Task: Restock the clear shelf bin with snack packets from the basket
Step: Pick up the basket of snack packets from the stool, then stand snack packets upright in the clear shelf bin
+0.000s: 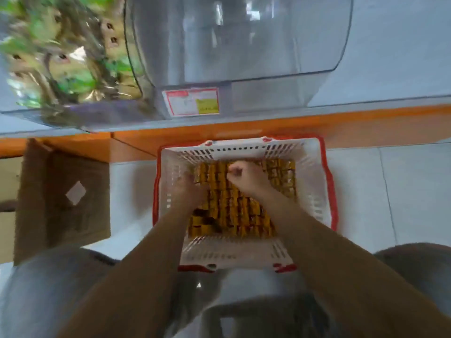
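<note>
A white slotted basket (314, 181) with a red rim sits on the floor below the shelf, filled with several rows of yellow-orange snack packets (234, 208). Both my hands are down inside it. My left hand (189, 189) rests at the left side of the packets with its fingers buried among them. My right hand (246, 176) is curled into a fist over the packets near the back; the blur hides whether it holds any. Above, the clear shelf bin (244, 52) stands on the shelf and looks empty, with a price label (192, 101) at its front.
A neighbouring clear bin (61, 62) at the left holds green and gold packets. The orange shelf edge (341, 128) runs across above the basket. An open cardboard box (63, 198) stands at the left on the floor. My knees frame the lower corners.
</note>
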